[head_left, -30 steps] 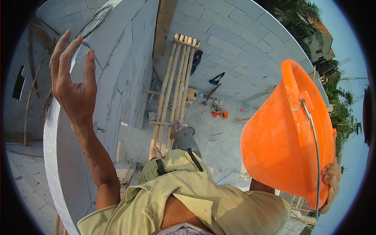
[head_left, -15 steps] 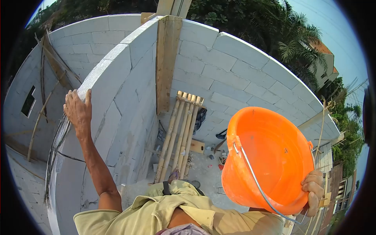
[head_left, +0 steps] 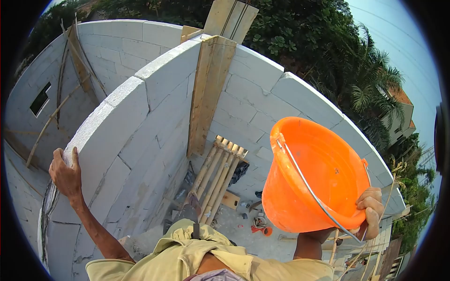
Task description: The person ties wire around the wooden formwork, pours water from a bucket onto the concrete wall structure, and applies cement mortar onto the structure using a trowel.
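My left hand grips the top edge of a wall of pale lightweight blocks, its thumb on one side and its fingers over the other. At the right, my right hand is closed round the rim of an orange bucket. The bucket is tilted with its mouth toward me, and only some dried smears show inside. Its wire handle hangs across the front of the opening. Part of my right palm is hidden by the bucket.
Below me a bamboo pole platform stands between the walls. A wooden plank runs up the wall corner. Small tools and scraps lie on the dusty floor. Leaning poles are at the left, and a bundle of wires hangs beside my left hand.
My left hand has moved along the wall top toward me, down and left in view. The bucket in my right hand is slightly higher. The view has shifted, and one foot has moved.
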Action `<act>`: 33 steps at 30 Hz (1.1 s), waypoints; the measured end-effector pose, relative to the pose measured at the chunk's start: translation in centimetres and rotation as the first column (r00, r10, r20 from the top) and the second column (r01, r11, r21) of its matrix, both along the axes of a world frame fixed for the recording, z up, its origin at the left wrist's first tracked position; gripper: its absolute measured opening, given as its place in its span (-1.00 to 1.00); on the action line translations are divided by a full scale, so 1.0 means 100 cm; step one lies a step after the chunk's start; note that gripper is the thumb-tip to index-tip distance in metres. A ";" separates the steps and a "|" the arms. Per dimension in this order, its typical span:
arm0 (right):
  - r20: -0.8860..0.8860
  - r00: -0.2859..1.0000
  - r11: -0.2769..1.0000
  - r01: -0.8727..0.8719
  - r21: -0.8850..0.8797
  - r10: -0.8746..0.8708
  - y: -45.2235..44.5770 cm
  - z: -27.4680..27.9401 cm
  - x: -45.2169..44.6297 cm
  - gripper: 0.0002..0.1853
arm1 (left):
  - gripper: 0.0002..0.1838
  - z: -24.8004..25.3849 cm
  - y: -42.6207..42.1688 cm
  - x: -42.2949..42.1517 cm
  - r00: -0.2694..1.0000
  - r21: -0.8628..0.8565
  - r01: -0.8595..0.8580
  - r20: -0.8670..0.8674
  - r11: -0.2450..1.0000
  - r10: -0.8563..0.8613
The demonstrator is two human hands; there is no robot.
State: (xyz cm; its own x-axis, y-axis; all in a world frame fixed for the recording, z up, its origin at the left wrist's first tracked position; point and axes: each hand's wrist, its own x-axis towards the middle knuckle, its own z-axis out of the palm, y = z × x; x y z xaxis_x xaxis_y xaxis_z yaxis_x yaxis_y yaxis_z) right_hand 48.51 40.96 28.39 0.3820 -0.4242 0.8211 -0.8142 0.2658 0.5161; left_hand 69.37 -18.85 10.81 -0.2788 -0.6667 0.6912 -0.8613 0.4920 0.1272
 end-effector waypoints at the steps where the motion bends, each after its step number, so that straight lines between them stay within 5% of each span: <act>1: -0.007 1.000 1.000 -0.010 0.008 0.010 -0.006 0.000 -0.019 -0.51 | -0.56 -0.002 -0.001 0.000 1.000 0.003 -0.007 -0.010 1.000 0.007; 8: 0.102 0.984 0.987 -0.155 0.053 0.149 -0.056 0.015 -0.163 -0.44 | -0.51 -0.023 -0.022 -0.002 0.978 0.004 -0.058 -0.200 0.998 0.058; 13: 0.170 0.956 0.954 -0.199 -0.225 0.240 -0.134 0.002 -0.273 -0.42 | -0.53 -0.025 -0.023 -0.006 0.977 0.032 -0.159 -0.141 0.987 0.162; 16: 0.156 0.915 0.927 -0.359 -0.111 0.373 -0.192 0.028 -0.367 -0.50 | -0.55 -0.029 -0.027 0.001 0.979 -0.005 -0.184 -0.086 0.983 0.183; 21: 0.261 0.928 0.964 -0.263 -0.047 0.266 -0.303 0.065 -0.505 -0.66 | -0.57 -0.038 -0.034 0.012 0.980 0.043 -0.174 -0.092 0.984 0.177; 27: 0.033 0.990 0.990 -0.138 0.042 0.136 -0.365 0.072 -0.585 -0.67 | -0.61 -0.043 -0.038 0.017 0.985 -0.006 -0.150 -0.088 0.989 0.149; 33: -0.067 0.997 0.993 -0.039 -0.113 0.032 -0.346 0.076 -0.613 -0.63 | -0.61 -0.050 -0.044 0.027 0.968 0.092 -0.141 -0.195 0.986 0.157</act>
State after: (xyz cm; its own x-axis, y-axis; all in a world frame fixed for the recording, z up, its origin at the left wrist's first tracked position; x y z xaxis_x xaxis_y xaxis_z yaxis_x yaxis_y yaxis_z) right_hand -12.76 6.34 36.00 0.4490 -0.3146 0.8363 -0.7901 0.2974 0.5360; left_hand 72.05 -23.24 5.79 -0.0331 -0.7437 0.6677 -0.8769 0.3421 0.3377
